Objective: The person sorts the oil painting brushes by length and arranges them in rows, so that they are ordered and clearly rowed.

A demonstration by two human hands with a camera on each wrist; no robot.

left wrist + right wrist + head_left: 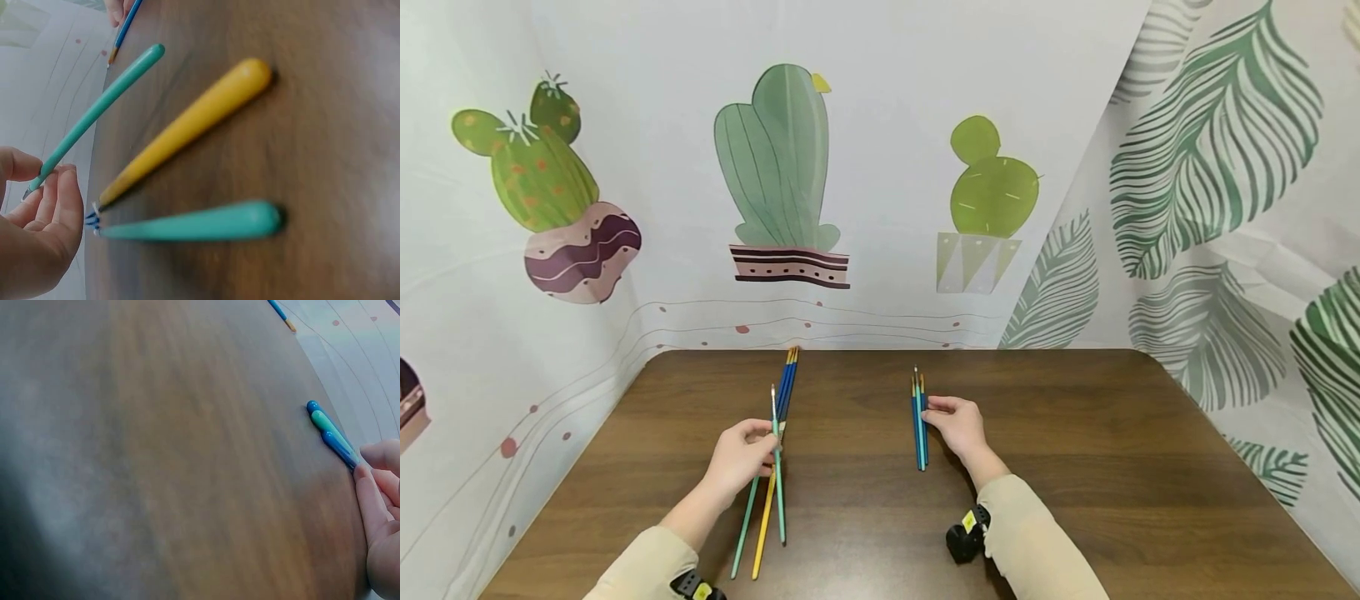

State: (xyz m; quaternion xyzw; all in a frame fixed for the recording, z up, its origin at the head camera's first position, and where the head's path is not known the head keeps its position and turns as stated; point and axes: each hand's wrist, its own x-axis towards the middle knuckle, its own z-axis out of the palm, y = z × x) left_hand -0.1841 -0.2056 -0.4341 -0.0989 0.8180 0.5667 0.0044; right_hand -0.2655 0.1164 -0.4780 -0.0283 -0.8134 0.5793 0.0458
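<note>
My left hand (741, 458) pinches a green paintbrush (779, 492) between thumb and fingers, bristles pointing away, raised over the table in the left wrist view. Below it lie a yellow paintbrush (194, 125) and another green paintbrush (200, 222). Blue paintbrushes (787, 387) lie beyond that hand, partly hidden by it. On the right, a teal paintbrush (919, 437) lies side by side between two blue ones (915, 421). The fingertips of my right hand (958, 425) touch the right side of this group, with thumb and forefinger apart in the right wrist view.
The brown wooden table (850, 533) ends at a wall hanging (880, 167) printed with cacti and leaves. The far blue brushes reach the table's back edge. Black wrist cameras (966, 537) sit on both sleeves.
</note>
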